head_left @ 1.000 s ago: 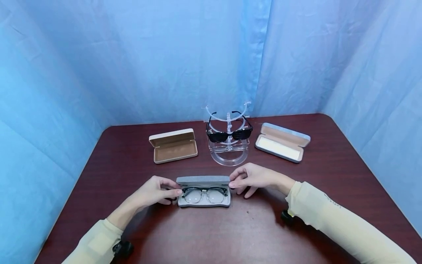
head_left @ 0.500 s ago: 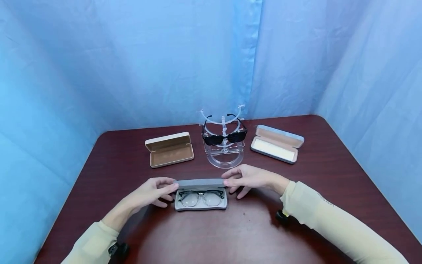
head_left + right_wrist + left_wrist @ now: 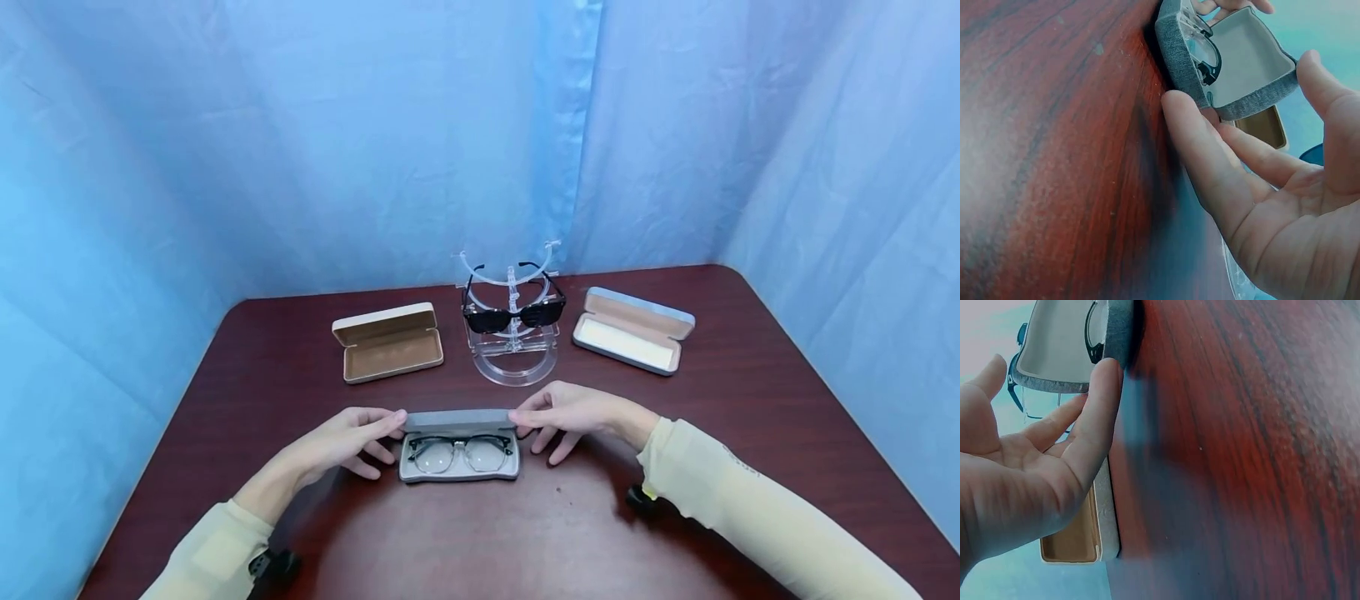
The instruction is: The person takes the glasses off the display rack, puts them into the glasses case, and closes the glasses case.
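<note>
Heathered grey case (image 3: 457, 420), black-rimmed glasses (image 3: 459, 441), black sunglasses (image 3: 523, 315), red-brown wood-grained table (image 3: 480, 542), pale-blue curtain (image 3: 360, 150)

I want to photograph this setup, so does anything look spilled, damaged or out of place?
One small thing: a tiny dark speck stands out on the shiny dark-red wood-grained table, nearer the camera than the open grey oblong case; it is too small to identify. Nothing else looks spilled or damaged.

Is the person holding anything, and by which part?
Yes: the gray glasses case, by its raised lid, left hand at one end, right hand at the other.
</note>
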{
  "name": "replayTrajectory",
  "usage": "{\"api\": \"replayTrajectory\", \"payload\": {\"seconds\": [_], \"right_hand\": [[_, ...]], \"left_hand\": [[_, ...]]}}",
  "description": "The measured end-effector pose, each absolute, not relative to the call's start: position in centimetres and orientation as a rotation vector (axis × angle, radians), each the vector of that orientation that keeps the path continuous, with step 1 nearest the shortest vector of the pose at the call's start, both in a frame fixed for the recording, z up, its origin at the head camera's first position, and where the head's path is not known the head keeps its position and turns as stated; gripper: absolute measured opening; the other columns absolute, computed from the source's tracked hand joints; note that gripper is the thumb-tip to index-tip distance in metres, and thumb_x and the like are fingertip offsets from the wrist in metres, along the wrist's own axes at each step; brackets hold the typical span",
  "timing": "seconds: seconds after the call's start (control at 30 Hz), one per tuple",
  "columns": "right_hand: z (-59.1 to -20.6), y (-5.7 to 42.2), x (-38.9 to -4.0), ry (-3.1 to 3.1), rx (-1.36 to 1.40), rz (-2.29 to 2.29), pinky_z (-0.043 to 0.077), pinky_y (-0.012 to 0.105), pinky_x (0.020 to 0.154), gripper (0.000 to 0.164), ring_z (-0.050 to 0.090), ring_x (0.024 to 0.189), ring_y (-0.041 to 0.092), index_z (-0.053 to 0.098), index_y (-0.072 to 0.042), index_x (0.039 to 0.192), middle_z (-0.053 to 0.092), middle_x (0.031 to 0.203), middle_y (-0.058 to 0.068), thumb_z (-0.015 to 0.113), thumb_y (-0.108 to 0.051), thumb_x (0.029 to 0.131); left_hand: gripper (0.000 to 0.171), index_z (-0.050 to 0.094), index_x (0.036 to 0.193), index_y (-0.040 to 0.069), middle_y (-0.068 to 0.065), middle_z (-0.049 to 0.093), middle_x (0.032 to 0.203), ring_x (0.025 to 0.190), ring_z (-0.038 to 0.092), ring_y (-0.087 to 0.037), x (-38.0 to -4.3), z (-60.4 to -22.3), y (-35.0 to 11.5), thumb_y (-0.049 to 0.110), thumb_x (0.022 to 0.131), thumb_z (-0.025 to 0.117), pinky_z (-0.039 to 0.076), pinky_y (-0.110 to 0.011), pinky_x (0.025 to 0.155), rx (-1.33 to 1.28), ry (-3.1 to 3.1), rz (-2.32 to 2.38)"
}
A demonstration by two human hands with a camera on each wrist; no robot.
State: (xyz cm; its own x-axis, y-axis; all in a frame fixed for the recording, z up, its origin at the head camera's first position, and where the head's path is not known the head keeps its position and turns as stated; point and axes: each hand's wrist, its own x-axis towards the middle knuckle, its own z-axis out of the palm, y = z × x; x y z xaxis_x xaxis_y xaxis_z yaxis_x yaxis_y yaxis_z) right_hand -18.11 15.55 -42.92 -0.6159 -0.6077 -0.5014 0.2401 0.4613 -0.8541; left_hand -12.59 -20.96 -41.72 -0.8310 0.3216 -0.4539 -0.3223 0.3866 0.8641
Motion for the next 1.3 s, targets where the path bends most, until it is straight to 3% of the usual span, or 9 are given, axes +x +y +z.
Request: {"api": "replayTrajectory", "payload": {"seconds": [0.37, 0.6, 1.03, 1.3], "right_hand": [[-42.8, 15.4, -18.01, 1.809, -0.284, -1.223, 0.062, 0.044, 0.066, 0.062, 0.072, 0.086, 0.029, 0.064, -0.003, 0.127, 0.071, 0.111, 0.012, 0.065, -0.057, 0.095], [-42.82, 15.33, -18.0, 1.773, -0.272, -1.239, 0.062, 0.046, 0.068, 0.06, 0.072, 0.083, 0.028, 0.065, -0.003, 0.125, 0.07, 0.11, 0.014, 0.065, -0.056, 0.095], [-43.0, 15.25, -18.15, 1.755, -0.283, -1.236, 0.062, 0.045, 0.067, 0.055, 0.071, 0.084, 0.029, 0.062, -0.006, 0.127, 0.067, 0.114, 0.015, 0.064, -0.053, 0.097], [-43.01, 15.12, -18.67, 1.782, -0.308, -1.258, 0.062, 0.044, 0.077, 0.058, 0.07, 0.097, 0.03, 0.058, -0.004, 0.135, 0.064, 0.123, 0.011, 0.065, -0.048, 0.098]], "left_hand": [[0.073, 0.051, 0.145, -0.002, -0.018, 0.062, 0.131, 0.096, 0.071, -0.028, -12.62, -42.02, -21.09, 0.054, 0.099, 0.06, 0.062, -0.045, 0.073, -0.011, 2.049, 1.452], [0.074, 0.05, 0.145, -0.002, -0.02, 0.06, 0.134, 0.096, 0.072, -0.029, -12.63, -41.99, -20.83, 0.055, 0.098, 0.06, 0.062, -0.046, 0.072, -0.019, 2.035, 1.46], [0.073, 0.051, 0.144, -0.002, -0.02, 0.061, 0.134, 0.094, 0.073, -0.03, -12.44, -42.07, -20.83, 0.054, 0.098, 0.061, 0.062, -0.047, 0.071, -0.027, 2.012, 1.466], [0.067, 0.054, 0.14, -0.003, -0.019, 0.06, 0.133, 0.1, 0.072, -0.032, -12.74, -42.36, -21.0, 0.048, 0.098, 0.064, 0.062, -0.047, 0.077, -0.012, 1.973, 1.54]]}}
